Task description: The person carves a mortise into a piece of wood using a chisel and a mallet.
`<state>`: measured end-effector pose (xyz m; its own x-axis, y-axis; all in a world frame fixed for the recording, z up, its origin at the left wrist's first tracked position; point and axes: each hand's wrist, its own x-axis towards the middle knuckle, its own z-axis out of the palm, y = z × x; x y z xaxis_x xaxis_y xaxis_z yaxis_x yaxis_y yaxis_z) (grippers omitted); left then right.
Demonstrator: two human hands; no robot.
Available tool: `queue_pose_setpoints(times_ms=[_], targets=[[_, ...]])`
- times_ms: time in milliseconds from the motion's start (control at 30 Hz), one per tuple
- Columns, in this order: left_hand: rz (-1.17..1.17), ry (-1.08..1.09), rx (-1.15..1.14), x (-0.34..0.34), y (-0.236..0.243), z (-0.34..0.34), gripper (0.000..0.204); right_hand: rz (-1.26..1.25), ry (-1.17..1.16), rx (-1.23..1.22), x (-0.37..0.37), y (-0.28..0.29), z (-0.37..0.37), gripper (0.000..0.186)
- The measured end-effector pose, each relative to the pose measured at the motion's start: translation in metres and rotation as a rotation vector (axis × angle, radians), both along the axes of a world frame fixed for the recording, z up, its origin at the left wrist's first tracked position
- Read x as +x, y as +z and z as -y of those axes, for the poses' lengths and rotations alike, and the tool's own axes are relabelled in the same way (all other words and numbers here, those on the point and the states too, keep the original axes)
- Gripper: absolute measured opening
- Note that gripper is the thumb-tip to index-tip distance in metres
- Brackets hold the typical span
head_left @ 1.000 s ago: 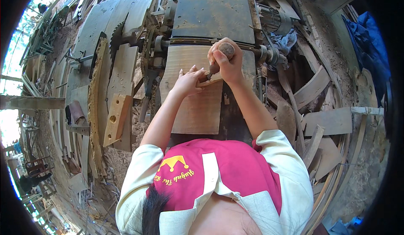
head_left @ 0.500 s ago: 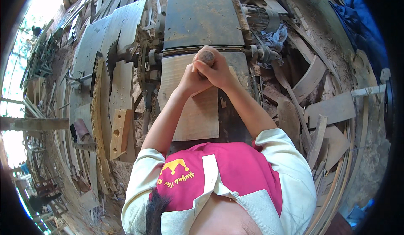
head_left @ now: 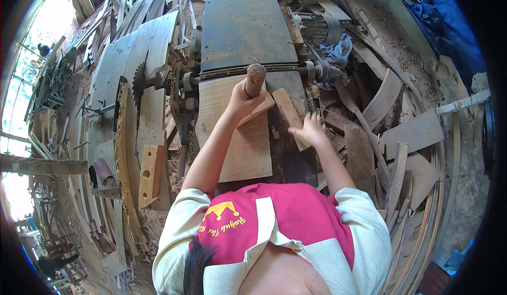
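- The left hand (head_left: pixel 246 105) is wrapped around a round-topped brown wooden handle (head_left: pixel 256 76), its fingers closed on the grip at the centre of the frame; the handle stands nearly upright, and whatever lies below the fist is hidden.
- Just under that fist, a small pale wooden strip (head_left: pixel 257 113) lies slanted, rising toward the right, on a wide, light-brown ribbed board (head_left: pixel 240 160).
- The right hand (head_left: pixel 311 131) is right of centre, fingers spread and gripping nothing, the thumb pointing left.
- A slim brown-and-black cylindrical tool (head_left: pixel 315 104) lies directly above the right fingers, by the right edge of the dark metal tabletop (head_left: pixel 285 163). Its long axis runs roughly up and down the frame, near end toward the fingertips; whether they touch it I cannot tell.
- The right hand is clearly the nearer one to this tool; the left is well apart, across the board.
- Between the hands, a narrow pale wooden block (head_left: pixel 289 116) slants down to the right, its lower end just beside the right thumb.
- A toothed circular saw blade (head_left: pixel 139 81) stands in the upper left.
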<state>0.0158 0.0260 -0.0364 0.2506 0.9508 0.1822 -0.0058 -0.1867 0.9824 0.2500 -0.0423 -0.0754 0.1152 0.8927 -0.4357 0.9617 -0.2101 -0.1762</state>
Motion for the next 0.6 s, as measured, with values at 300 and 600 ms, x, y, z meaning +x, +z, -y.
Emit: queue_pose_setpoints(times_ms=[300,600], targets=[[0.025,0.077,0.066,0.004,0.000,0.002,0.018,-0.154,-0.074,0.137,-0.002,0.004,0.014,0.051],[-0.012,0.080,0.001,-0.008,-0.004,0.002,0.018,-1.350,0.014,0.610,0.030,0.147,-0.018,0.043]])
